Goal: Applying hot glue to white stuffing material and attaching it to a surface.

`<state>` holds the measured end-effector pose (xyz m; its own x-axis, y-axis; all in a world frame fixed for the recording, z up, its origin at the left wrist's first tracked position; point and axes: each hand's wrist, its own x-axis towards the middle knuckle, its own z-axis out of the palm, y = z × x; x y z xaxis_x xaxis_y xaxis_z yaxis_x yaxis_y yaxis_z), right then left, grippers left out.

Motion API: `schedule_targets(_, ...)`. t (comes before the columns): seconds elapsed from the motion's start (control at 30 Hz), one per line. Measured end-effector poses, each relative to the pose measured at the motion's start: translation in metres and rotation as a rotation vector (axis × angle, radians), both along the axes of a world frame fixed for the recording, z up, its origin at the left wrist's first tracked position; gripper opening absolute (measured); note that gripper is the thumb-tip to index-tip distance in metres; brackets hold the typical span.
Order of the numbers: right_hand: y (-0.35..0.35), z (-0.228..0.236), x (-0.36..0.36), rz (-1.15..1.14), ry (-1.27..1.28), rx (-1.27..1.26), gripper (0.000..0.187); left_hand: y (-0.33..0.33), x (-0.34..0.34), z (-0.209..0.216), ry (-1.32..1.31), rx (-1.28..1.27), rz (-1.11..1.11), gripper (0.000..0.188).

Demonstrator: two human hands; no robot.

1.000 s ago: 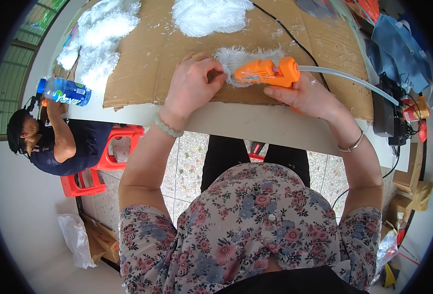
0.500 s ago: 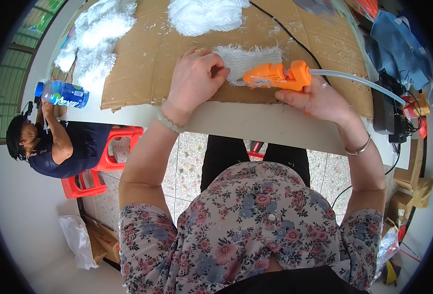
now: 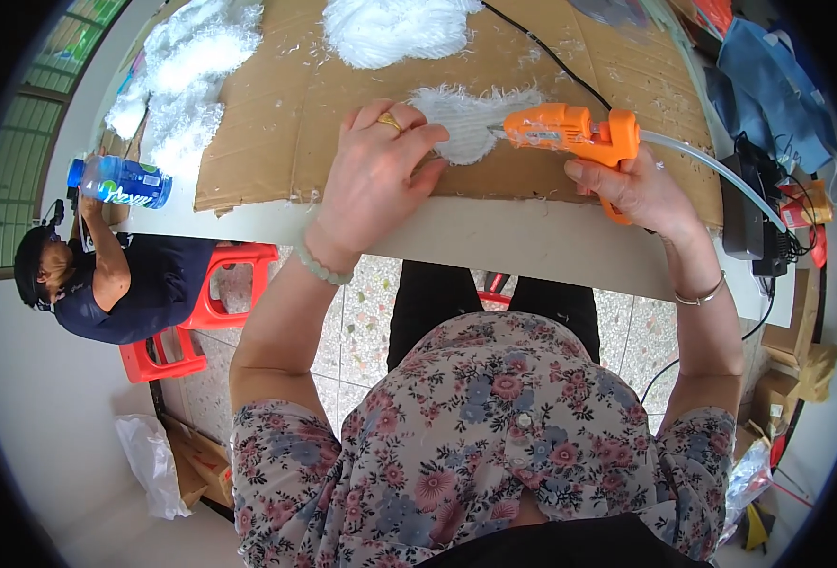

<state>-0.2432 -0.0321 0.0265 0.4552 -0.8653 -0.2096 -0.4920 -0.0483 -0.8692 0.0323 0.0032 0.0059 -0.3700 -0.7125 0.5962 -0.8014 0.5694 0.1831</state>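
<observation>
hot nozzle close to bare fingers

my right hand (image 3: pixel 632 185) is wrapped shut around the grip of the orange glue gun (image 3: pixel 575 131), nozzle pointing left at the white fluffy piece (image 3: pixel 471 118) lying on the cardboard sheet (image 3: pixel 286 104). my left hand (image 3: pixel 376 175) is curled, fingers bent down, pressing the near left edge of that piece; can't tell if it pinches anything underneath, the knuckles hide it.

risks as i judge them: nozzle tip is just beside the left fingertips, so a slip of either hand could burn skin. fluff is loose, strands could stick to the tip and drag the piece off its spot. glue could soak through and bond the piece to the cardboard. the clear glue stick (image 3: pixel 712 170) juts out the back toward the black cable (image 3: pixel 542 52) and clutter at right, a snag there could jerk the gun. more white fluff piles (image 3: pixel 390 28) sit well apart up top.
</observation>
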Motion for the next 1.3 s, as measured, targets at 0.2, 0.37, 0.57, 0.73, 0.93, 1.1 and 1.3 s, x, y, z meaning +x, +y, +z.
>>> schedule_targets(0.2, 0.000, -0.002, 0.004, -0.010, -0.006, -0.073, 0.025, -0.002, -0.006, 0.001, -0.065, 0.026, -0.025, 0.027)
schedule_targets(0.37, 0.002, 0.001, 0.006, 0.000, 0.000, -0.074, 0.026, -0.007, -0.008, 0.000, -0.090, 0.029, -0.026, 0.026)
schedule_targets(0.57, 0.003, 0.002, 0.008, 0.011, 0.037, -0.069, 0.027, -0.008, -0.008, -0.001, -0.094, 0.054, -0.029, 0.022)
schedule_targets(0.73, 0.003, -0.003, 0.006, 0.034, 0.032, -0.071, 0.028, -0.009, -0.008, -0.002, -0.096, 0.058, -0.028, 0.021)
schedule_targets(0.93, 0.005, -0.001, 0.008, 0.063, 0.054, -0.049, 0.029, -0.009, -0.008, -0.001, -0.095, 0.072, -0.028, 0.021)
schedule_targets(1.1, 0.009, 0.006, 0.012, 0.072, 0.048, -0.034, 0.029, -0.010, -0.006, -0.003, -0.077, 0.078, -0.026, 0.022)
schedule_targets(1.3, 0.009, 0.010, 0.017, 0.110, 0.052, 0.001, 0.029, -0.013, -0.004, -0.005, -0.052, 0.094, -0.035, 0.024)
